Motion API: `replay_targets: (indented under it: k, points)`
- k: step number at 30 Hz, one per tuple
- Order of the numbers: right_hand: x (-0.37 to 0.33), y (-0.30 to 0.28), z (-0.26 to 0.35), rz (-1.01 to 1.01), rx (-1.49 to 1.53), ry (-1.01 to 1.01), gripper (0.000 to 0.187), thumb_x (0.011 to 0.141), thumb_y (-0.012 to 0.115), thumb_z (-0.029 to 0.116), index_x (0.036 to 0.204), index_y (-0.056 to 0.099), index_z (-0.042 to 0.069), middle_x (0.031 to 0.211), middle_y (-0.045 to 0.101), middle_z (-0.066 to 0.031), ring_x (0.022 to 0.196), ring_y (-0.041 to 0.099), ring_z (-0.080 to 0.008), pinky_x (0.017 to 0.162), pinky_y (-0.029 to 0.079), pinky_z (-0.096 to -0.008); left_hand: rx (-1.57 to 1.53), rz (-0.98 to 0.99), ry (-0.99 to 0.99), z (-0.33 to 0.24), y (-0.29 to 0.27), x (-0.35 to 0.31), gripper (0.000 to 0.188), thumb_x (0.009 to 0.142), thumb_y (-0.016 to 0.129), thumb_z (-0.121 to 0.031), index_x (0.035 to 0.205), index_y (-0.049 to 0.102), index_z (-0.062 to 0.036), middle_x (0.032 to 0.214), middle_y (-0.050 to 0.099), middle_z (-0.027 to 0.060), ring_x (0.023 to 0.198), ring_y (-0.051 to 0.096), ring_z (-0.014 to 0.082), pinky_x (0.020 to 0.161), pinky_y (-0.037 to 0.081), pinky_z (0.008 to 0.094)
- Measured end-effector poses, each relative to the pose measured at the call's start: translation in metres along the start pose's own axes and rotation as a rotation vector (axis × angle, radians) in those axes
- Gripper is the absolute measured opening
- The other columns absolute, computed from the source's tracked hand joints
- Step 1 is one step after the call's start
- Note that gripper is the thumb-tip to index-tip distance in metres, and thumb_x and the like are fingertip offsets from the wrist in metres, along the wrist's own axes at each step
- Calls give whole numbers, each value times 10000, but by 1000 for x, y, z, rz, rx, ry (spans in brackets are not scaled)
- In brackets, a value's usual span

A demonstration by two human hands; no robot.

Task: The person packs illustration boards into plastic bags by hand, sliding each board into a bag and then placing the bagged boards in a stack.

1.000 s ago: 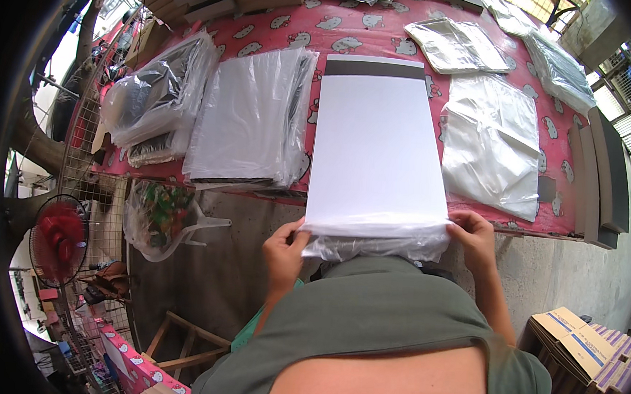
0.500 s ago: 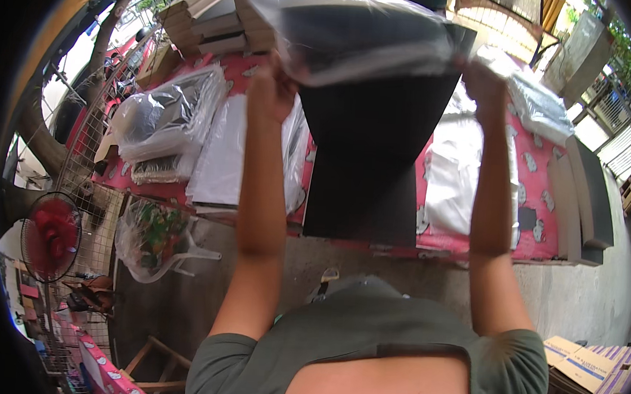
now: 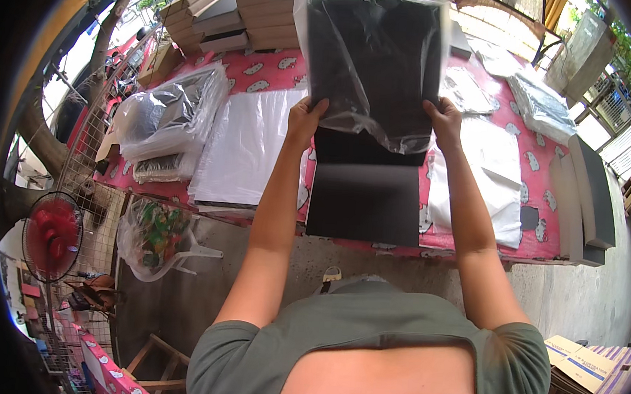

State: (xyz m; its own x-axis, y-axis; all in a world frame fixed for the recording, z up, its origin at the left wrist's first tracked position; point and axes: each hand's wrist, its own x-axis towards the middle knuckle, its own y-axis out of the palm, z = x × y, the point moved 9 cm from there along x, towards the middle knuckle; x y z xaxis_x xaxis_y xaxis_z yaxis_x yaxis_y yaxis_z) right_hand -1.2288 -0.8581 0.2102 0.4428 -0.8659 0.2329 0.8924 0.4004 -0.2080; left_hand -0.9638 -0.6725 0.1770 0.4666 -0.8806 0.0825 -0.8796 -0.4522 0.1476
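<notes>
A black rectangular board [image 3: 375, 52] inside a clear plastic bag is raised over the table, facing me. My left hand [image 3: 307, 117] grips its lower left edge, thumb on the front. At the lower right edge my right hand [image 3: 444, 122] pinches it the same way. The bag's loose, crinkled lower end hangs below the hands. Under it, a black board or folder [image 3: 364, 203] lies on the table at the front edge, with a crease or seam across it; its far part is hidden behind the bag.
A pink patterned cloth [image 3: 262, 67] covers the table. White plastic sheets [image 3: 243, 145] lie left, white bags [image 3: 475, 181] right. Bagged black items [image 3: 165, 112] are piled far left; dark boards [image 3: 589, 192] stand at the right end. Cardboard stacks [image 3: 269, 13] stand behind. A red fan [image 3: 51, 236] is at left.
The bagged board has swung from a sideways, blurred position to squarely facing me. Both hands have moved inward and lower, still gripping it. The black board on the table has barely moved.
</notes>
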Motion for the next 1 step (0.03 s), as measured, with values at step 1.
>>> replay_targets:
  k: [1]
  points:
    - [-4,-5,-16,25,23,77,446,746,666,185,1122,480,31,845,636,-61,758,600,-147,674,468,-258,-45,49,-42,-12,15,-4,514,789,640,-202,1242,430,-78,1061,560,56,950,495,106,860,364,234]
